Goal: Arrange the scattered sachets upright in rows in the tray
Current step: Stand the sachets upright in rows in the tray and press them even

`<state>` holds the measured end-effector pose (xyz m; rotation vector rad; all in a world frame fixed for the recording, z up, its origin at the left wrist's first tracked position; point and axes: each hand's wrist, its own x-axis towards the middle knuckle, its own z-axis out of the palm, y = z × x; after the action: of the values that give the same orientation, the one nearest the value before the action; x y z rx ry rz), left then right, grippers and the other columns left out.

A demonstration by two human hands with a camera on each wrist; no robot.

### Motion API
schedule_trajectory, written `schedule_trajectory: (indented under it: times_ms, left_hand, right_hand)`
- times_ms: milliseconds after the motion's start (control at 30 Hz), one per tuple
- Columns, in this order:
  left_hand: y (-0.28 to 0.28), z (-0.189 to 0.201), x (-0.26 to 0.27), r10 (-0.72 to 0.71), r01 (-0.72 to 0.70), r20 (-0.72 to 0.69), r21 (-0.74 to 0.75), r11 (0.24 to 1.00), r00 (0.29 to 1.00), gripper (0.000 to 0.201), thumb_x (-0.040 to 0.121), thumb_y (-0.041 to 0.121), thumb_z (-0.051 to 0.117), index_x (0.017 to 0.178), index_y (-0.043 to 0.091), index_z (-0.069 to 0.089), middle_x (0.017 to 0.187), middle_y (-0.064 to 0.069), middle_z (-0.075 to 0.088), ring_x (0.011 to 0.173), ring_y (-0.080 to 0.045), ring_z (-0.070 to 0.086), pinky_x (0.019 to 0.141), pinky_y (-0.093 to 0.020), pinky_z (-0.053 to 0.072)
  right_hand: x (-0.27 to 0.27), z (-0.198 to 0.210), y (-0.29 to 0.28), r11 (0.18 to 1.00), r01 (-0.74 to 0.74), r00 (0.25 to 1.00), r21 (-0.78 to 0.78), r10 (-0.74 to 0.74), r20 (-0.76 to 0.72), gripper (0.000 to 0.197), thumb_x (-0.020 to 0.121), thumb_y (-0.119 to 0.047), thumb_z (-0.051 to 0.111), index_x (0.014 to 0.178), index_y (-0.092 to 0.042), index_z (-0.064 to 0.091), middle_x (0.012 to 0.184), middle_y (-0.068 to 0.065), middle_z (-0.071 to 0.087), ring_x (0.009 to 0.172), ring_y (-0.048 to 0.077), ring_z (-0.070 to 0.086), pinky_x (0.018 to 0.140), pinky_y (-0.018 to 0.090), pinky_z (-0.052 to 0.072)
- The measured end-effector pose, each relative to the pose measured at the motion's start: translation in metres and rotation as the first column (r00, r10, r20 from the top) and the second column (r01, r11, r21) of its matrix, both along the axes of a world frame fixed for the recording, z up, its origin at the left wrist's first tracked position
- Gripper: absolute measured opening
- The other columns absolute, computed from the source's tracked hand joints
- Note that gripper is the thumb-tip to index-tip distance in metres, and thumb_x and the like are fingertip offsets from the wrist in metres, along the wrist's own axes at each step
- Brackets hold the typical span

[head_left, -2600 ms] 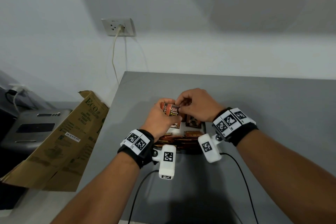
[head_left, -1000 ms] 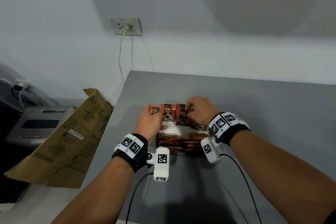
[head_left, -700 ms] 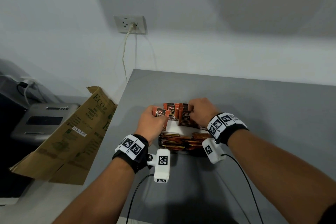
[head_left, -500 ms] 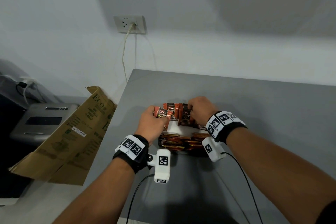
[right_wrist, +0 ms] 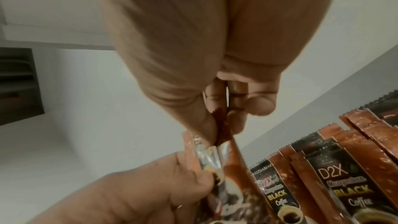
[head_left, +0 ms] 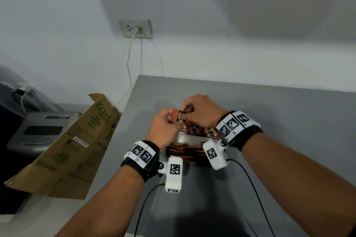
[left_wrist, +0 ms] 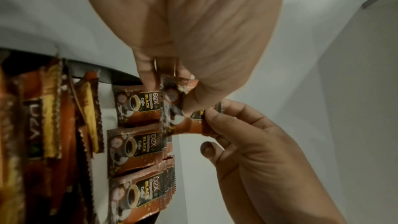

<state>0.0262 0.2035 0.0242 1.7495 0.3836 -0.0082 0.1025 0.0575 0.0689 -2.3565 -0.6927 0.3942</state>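
Note:
An orange-brown coffee sachet (head_left: 180, 118) hangs above the back left of the tray (head_left: 182, 137), pinched from both sides. My left hand (head_left: 174, 122) grips its lower part (left_wrist: 180, 106). My right hand (head_left: 186, 114) pinches its top edge (right_wrist: 221, 124) between thumb and fingers. Behind and below it, several sachets (head_left: 198, 130) stand upright in a row at the tray's back (left_wrist: 137, 147). More sachets (head_left: 185, 151) lie packed on edge along the tray's front, partly hidden by my wrists.
The tray sits on a grey table (head_left: 289, 131) near its left edge. A folded cardboard box (head_left: 73, 146) leans off that edge beside a grey machine (head_left: 40, 131). A cable hangs from the wall socket (head_left: 134, 28). Two wrist-camera cables (head_left: 248, 179) trail toward me.
Both hands have come up from the back row. The sachet held in my left hand is now also pinched at the top by my right hand, above the standing sachets.

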Motion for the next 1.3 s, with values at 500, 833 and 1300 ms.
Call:
schedule_trajectory:
  times_ms: [500, 833, 1300]
  left_hand:
    - [0.047, -0.025, -0.019, 0.168, -0.163, -0.062, 0.079, 0.983, 0.984, 0.025, 0.088, 0.0, 0.061, 0.094, 0.024, 0.058, 0.094, 0.002, 0.062, 0.086, -0.013, 0.059, 0.079, -0.024, 0.048]
    - [0.05, -0.025, -0.02, 0.127, -0.12, -0.057, 0.117, 0.986, 0.99, 0.018, 0.091, 0.003, 0.061, 0.101, 0.018, 0.06, 0.094, 0.002, 0.063, 0.087, -0.012, 0.059, 0.075, -0.017, 0.044]
    - [-0.004, -0.01, -0.017, -0.428, 0.463, -0.177, 0.296, 0.835, 0.886, 0.039, 0.077, 0.021, 0.08, 0.103, 0.039, 0.056, 0.106, 0.015, 0.068, 0.097, -0.004, 0.065, 0.08, -0.024, 0.053]
  right_hand:
    - [0.023, -0.047, 0.039, 0.931, 0.007, 0.998, -0.364, 0.018, 0.064, 0.032, 0.082, 0.005, 0.059, 0.074, -0.026, 0.059, 0.097, 0.004, 0.068, 0.082, 0.024, 0.065, 0.071, 0.029, 0.053]
    - [0.023, -0.043, 0.039, 0.939, 0.006, 0.997, -0.344, 0.02, 0.072, 0.027, 0.087, 0.001, 0.058, 0.099, -0.02, 0.072, 0.105, 0.004, 0.068, 0.09, 0.022, 0.065, 0.08, 0.034, 0.057]
    - [-0.02, -0.021, -0.069, 0.856, -0.231, 0.958, -0.463, 0.118, -0.26, 0.042, 0.076, -0.044, 0.078, 0.114, -0.026, 0.069, 0.107, -0.01, 0.066, 0.1, 0.013, 0.062, 0.092, 0.032, 0.049]
